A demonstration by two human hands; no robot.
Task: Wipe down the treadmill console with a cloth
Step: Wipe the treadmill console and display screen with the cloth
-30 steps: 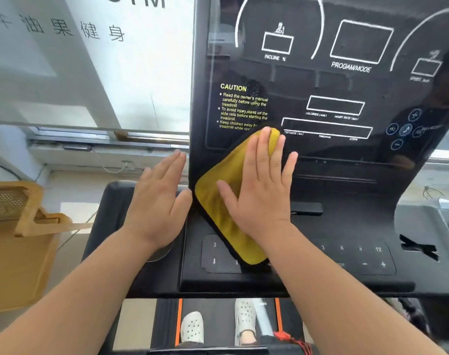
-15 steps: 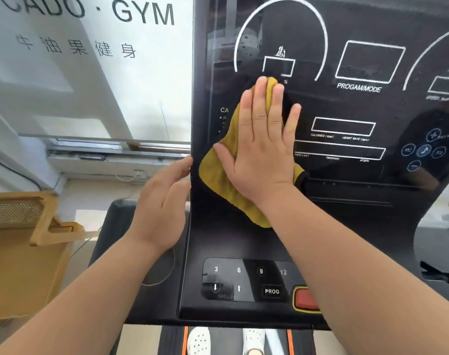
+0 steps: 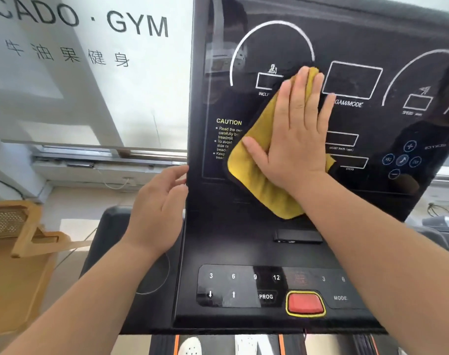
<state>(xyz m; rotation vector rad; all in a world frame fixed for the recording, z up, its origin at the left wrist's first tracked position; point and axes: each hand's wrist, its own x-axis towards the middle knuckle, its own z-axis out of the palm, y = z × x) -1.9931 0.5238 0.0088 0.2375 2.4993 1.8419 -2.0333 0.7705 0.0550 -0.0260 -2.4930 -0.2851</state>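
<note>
Head view: the right hand (image 3: 296,139), fingers spread wide and flat, presses a yellow microfibre cloth (image 3: 259,172) against the upright glossy black treadmill console panel (image 3: 372,34), between the incline arc and the caution text. The left hand (image 3: 158,208), loosely open, touches the panel's left edge. A red stop button (image 3: 305,303) sits near, below.

Tall black treadmill console panel (image 3: 282,201): glossy, smooth, mirror-like reflections, white printed markings. Yellow square cloth (image 3: 259,180): soft, matt, fuzzy microfibre-like nap, dark edge trim. Red rectangular stop button (image 3: 305,303) looks like smooth plastic; light wooden furniture (image 3: 15,252) matt with woven cane panel.
</note>
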